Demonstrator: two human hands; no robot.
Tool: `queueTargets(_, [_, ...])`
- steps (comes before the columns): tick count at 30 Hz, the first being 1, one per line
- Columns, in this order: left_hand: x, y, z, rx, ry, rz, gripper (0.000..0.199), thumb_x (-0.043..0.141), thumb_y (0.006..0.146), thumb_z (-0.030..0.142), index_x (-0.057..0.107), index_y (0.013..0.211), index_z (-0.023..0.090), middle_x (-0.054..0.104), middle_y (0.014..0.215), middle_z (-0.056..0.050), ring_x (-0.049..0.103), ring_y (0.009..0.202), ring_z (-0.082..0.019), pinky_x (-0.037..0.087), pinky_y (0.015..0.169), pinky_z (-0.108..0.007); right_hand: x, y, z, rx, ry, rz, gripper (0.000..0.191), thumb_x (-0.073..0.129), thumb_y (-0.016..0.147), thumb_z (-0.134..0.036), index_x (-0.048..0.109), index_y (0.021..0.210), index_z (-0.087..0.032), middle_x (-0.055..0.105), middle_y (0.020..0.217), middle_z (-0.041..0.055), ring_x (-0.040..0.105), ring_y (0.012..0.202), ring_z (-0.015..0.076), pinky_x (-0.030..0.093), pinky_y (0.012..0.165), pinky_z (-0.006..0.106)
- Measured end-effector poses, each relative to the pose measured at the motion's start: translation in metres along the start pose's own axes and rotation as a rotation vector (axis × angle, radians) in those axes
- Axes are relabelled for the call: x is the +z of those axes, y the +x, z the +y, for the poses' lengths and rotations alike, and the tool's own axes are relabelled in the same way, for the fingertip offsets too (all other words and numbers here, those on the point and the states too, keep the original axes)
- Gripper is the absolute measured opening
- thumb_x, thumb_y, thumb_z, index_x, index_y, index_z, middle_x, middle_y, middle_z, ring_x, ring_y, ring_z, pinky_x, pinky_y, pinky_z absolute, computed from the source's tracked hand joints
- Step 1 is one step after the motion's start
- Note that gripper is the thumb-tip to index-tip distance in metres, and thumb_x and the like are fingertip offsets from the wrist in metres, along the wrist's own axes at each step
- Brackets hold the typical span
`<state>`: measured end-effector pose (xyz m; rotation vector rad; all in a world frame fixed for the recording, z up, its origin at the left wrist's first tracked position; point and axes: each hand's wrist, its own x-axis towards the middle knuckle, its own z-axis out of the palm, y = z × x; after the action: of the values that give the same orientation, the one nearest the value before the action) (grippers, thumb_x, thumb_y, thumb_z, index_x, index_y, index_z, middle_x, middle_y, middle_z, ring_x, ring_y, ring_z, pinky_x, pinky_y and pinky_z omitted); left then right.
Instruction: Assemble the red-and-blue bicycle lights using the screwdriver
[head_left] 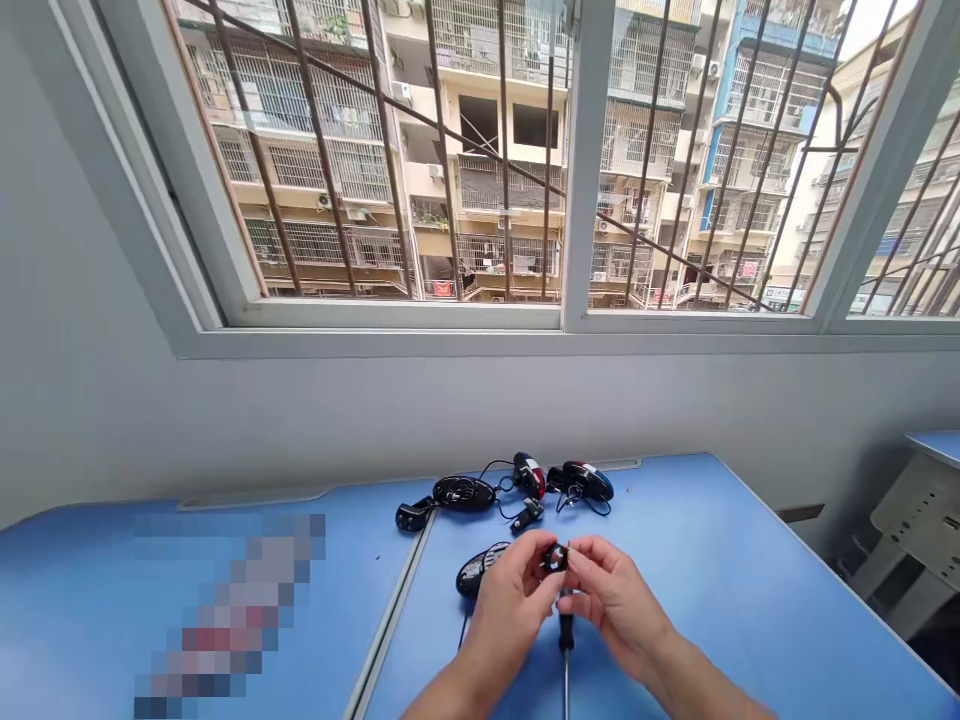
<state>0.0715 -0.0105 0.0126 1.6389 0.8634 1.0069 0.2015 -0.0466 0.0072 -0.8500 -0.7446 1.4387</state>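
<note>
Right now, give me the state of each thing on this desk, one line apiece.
Left hand: fingers pinching the small black part.
Right hand: fingers pinching the same part.
Small black part: held between both hands.
Screwdriver: black handle below the hands, shaft toward the person; whether held is unclear.
Black computer mouse: partly hidden behind the left hand.
Corded black mouse: lying on the desk, cable loose.

2 blue desks (720, 560) meet at a grey seam (391, 620), holding 4 black computer mice (463, 492), cables (491, 466) and small black mouse parts (527, 515)
</note>
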Motion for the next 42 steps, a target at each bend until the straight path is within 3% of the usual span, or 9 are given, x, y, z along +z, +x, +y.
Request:
queueTargets(5, [-0.006, 0.003, -0.002, 0.206, 0.338, 0.019, 0.019, 0.053, 0.079, 0.021, 0.064, 0.094, 0.021, 0.064, 0.084, -0.004, 0.061, 0.071, -0.019, 0.049, 0.063, -0.027, 0.0, 0.003, -0.001, 0.038, 0.093, 0.021, 0.038, 0.083, 0.061, -0.042, 0.065, 0.077, -0.013, 0.066, 0.077, 0.0032, 0.062, 0.07, 0.0123, 0.052, 0.065, 0.025])
queueTargets(9, [-0.006, 0.004, 0.005, 0.339, 0.701, -0.117, 0.029, 0.041, 0.083, 0.013, 0.063, 0.099, 0.022, 0.064, 0.088, -0.006, 0.061, 0.076, -0.021, 0.047, 0.066, -0.028, 0.0, 0.007, 0.001, 0.088, 0.217, 0.063, 0.036, 0.081, 0.062, -0.042, 0.062, 0.074, -0.013, 0.067, 0.07, 0.0036, 0.063, 0.065, 0.0129, 0.052, 0.063, 0.025])
queueTargets(15, [-0.004, 0.009, 0.021, 0.266, 1.037, -0.318, 0.029, 0.043, 0.077, 0.007, 0.064, 0.092, 0.02, 0.061, 0.082, -0.005, 0.058, 0.068, -0.02, 0.041, 0.058, -0.026, -0.001, 0.009, 0.004, 0.152, 0.242, 0.065, 0.033, 0.079, 0.065, -0.04, 0.061, 0.069, -0.013, 0.064, 0.062, 0.0023, 0.059, 0.054, 0.0118, 0.052, 0.055, 0.025])
queueTargets(22, [-0.015, 0.013, 0.025, 0.282, 0.764, -0.304, 0.025, 0.046, 0.079, 0.013, 0.066, 0.089, 0.024, 0.059, 0.08, -0.002, 0.056, 0.068, -0.017, 0.042, 0.059, -0.024, 0.0, 0.006, 0.0, 0.148, 0.237, 0.049, 0.028, 0.075, 0.069, -0.037, 0.063, 0.072, -0.011, 0.066, 0.067, 0.0053, 0.063, 0.059, 0.014, 0.056, 0.061, 0.03])
queueTargets(27, [-0.025, 0.011, 0.022, 0.285, 0.473, -0.137, 0.021, 0.053, 0.081, 0.022, 0.067, 0.097, 0.023, 0.065, 0.086, -0.003, 0.059, 0.071, -0.018, 0.048, 0.066, -0.026, -0.003, 0.005, -0.007, 0.167, 0.176, 0.061, 0.015, 0.07, 0.065, -0.016, 0.062, 0.077, -0.011, 0.07, 0.078, 0.0075, 0.068, 0.069, 0.0146, 0.055, 0.071, 0.029])
queueTargets(30, [-0.028, 0.01, 0.017, 0.191, 0.309, -0.024, 0.024, 0.059, 0.079, 0.029, 0.067, 0.101, 0.022, 0.066, 0.084, -0.003, 0.058, 0.067, -0.017, 0.049, 0.063, -0.026, -0.006, 0.005, -0.01, 0.165, 0.072, 0.091, 0.022, 0.069, 0.06, -0.008, 0.062, 0.08, -0.011, 0.07, 0.082, 0.0075, 0.07, 0.079, 0.0165, 0.055, 0.073, 0.027])
queueTargets(36, [-0.025, 0.007, 0.003, -0.029, 0.011, 0.001, 0.03, 0.064, 0.074, 0.035, 0.068, 0.1, 0.02, 0.067, 0.077, -0.002, 0.061, 0.068, -0.018, 0.05, 0.063, -0.027, -0.01, 0.008, -0.008, 0.151, -0.085, 0.061, 0.029, 0.075, 0.064, -0.027, 0.059, 0.084, -0.013, 0.069, 0.077, 0.0057, 0.067, 0.062, 0.0139, 0.054, 0.054, 0.025])
queueTargets(40, [-0.022, 0.007, -0.003, 0.024, 0.03, -0.037, 0.028, 0.063, 0.075, 0.033, 0.069, 0.099, 0.021, 0.067, 0.081, -0.004, 0.062, 0.075, -0.02, 0.051, 0.066, -0.028, -0.012, 0.01, -0.011, 0.147, -0.058, 0.028, 0.039, 0.079, 0.059, -0.038, 0.06, 0.082, -0.014, 0.061, 0.068, -0.0007, 0.055, 0.052, 0.0077, 0.046, 0.044, 0.019])
queueTargets(42, [-0.021, 0.007, -0.004, 0.071, 0.072, -0.052, 0.026, 0.061, 0.076, 0.031, 0.07, 0.098, 0.021, 0.066, 0.086, -0.005, 0.062, 0.078, -0.021, 0.051, 0.067, -0.028, -0.012, 0.009, -0.015, 0.164, -0.08, 0.021, 0.041, 0.078, 0.061, -0.045, 0.059, 0.081, -0.015, 0.052, 0.061, -0.0054, 0.042, 0.046, 0.0039, 0.035, 0.037, 0.015])
